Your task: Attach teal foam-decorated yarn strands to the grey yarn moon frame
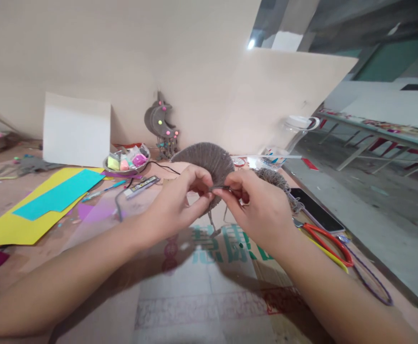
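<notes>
Both hands meet over the table in the middle of the head view. My left hand [185, 198] is closed, thumb and fingertips pinching a short length of grey yarn [220, 188]. From the other side my right hand [261, 205] pinches the same yarn, its fingertips close to the left ones. Just behind them is a curved, crescent-like piece [205, 155] wrapped in grey yarn, partly hidden by my fingers. Loose yarn ends [213, 224] hang below it. A skein of grey yarn [273, 180] lies beyond my right hand.
Red-handled scissors [328, 243] and a phone [316, 209] lie at right, near the table edge. A clear bottle [289, 136] stands behind. A bowl of coloured clay packs [127, 160], yellow sheet [26, 210] and blue sheet [60, 193] lie left. A grey moon ornament [160, 119] stands against the board.
</notes>
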`<action>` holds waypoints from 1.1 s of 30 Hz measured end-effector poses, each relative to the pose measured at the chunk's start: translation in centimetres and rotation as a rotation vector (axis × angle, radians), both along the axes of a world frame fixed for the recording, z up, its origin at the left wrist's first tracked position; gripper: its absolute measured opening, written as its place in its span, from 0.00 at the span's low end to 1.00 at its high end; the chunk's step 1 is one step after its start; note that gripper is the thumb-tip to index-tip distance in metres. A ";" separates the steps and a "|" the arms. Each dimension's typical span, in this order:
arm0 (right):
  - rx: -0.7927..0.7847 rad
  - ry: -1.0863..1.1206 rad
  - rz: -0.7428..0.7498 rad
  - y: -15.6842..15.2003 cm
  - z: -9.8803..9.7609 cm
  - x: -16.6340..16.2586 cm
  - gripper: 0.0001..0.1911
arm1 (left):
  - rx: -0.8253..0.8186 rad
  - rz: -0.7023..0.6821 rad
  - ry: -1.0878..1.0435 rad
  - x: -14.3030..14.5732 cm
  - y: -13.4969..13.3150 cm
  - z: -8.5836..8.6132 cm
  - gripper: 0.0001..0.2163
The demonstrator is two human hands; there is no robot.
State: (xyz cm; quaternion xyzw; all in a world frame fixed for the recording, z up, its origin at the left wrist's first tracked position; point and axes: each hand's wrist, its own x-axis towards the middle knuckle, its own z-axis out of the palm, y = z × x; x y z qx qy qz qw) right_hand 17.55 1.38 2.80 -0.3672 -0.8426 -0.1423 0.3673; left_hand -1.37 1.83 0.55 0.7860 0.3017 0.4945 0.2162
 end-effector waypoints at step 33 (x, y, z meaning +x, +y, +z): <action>-0.091 -0.169 -0.118 0.0 1.9 1.2 0.14 | -0.153 0.107 0.171 0.1 -0.1 1.0 0.09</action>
